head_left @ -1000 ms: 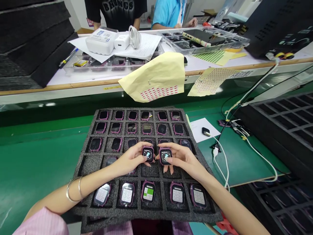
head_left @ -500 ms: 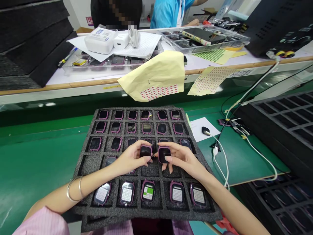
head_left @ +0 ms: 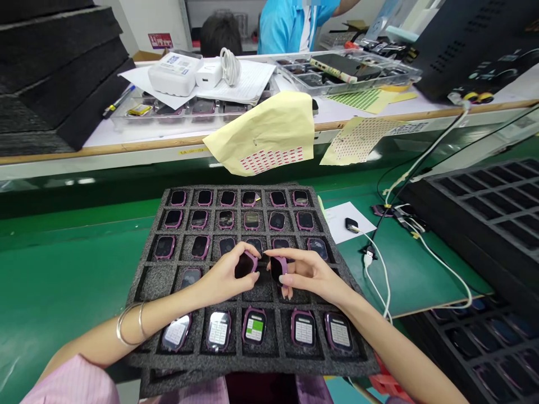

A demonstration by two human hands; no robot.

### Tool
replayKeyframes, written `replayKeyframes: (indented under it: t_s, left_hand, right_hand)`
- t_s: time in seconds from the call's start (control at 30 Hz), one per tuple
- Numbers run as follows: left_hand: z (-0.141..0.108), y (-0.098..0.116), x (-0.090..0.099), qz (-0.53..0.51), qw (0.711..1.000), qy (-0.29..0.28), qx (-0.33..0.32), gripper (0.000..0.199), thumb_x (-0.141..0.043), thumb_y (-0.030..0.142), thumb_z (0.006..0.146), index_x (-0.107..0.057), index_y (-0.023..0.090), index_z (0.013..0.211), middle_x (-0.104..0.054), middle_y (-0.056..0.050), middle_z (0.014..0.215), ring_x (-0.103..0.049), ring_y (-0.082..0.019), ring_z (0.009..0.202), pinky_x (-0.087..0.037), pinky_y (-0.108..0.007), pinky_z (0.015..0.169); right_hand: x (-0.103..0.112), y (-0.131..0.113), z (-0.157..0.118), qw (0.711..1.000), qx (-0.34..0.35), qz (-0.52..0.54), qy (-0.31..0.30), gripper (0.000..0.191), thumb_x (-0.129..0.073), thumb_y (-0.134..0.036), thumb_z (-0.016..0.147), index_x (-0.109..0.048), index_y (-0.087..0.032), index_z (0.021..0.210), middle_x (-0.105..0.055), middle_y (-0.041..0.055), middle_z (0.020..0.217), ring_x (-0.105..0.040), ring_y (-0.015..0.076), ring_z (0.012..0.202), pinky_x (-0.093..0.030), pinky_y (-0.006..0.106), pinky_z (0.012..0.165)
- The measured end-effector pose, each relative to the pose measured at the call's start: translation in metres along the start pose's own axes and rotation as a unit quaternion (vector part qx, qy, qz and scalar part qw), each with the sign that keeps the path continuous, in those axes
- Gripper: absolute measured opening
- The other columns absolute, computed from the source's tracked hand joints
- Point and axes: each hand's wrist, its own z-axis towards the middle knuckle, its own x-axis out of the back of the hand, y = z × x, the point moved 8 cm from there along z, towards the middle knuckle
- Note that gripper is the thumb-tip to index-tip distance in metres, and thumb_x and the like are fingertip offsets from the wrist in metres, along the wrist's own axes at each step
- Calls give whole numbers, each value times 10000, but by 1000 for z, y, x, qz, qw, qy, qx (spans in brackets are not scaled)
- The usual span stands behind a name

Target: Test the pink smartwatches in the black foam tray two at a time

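Over the middle of a dark foam tray (head_left: pixel 154 283), my left hand (head_left: pixel 231 269) grips a purple-framed smartwatch body (head_left: pixel 245 265) between thumb and fingers. A second purple smartwatch body (head_left: pixel 277 269) is pinched in my right hand (head_left: pixel 305 272), close beside the first but apart from it. Both are tilted, their dark screens turned partly leftward. Rows of similar watch bodies lie in the tray's compartments. In the nearest row several screens are lit with white grids, and one lit watch (head_left: pixel 254 327) shows green blocks. My forearms and hands hide some compartments.
A shelf (head_left: pixel 160 147) runs across the back, with yellow sticker sheets (head_left: pixel 269 132) hanging from its edge. Black foam stacks (head_left: pixel 54 84) stand at left; more foam trays (head_left: pixel 484 196) lie at right. White cables (head_left: pixel 385 280) cross the green table. A person in blue (head_left: pixel 278 28) is beyond.
Both held watch bodies have turned from facing up toward me to a tilted, more edge-on angle. The dark-clothed person behind the shelf has dropped lower, with only dark hair showing.
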Motion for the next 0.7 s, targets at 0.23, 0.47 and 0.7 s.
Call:
replayKeyframes:
  t_s: [0.23, 0.47, 0.7]
  left_hand:
    - [1, 4, -2, 31, 999, -15, -22, 284, -548, 144, 780, -496, 200, 1053, -592, -26, 989, -545, -185, 952, -408, -314, 887]
    - [0, 7, -2, 55, 998, -24, -27, 301, -551, 156, 785, -497, 202, 1078, -620, -37, 1018, -574, -195, 963, -434, -323, 887]
    - [2, 7, -1, 63, 997, -22, -45, 289, -543, 130, 768, -519, 199, 1048, -618, -27, 990, -575, -192, 940, -445, -321, 869]
  right_hand:
    - [2, 0, 2, 1000, 0, -3, 8, 479, -700, -287, 842, -584, -125, 1277, -666, 5, 647, -642, 133, 538, -529, 244, 564]
    - [1, -2, 2, 1000, -1, -12, 0, 488, -701, -278, 839, -580, -118, 1284, -690, 11, 627, -660, 142, 539, -527, 249, 583]
    - [0, -1, 2, 1000, -10, -14, 6, 473, -699, -295, 836, -596, -110, 1259, -678, 6, 614, -645, 141, 517, -524, 249, 563]
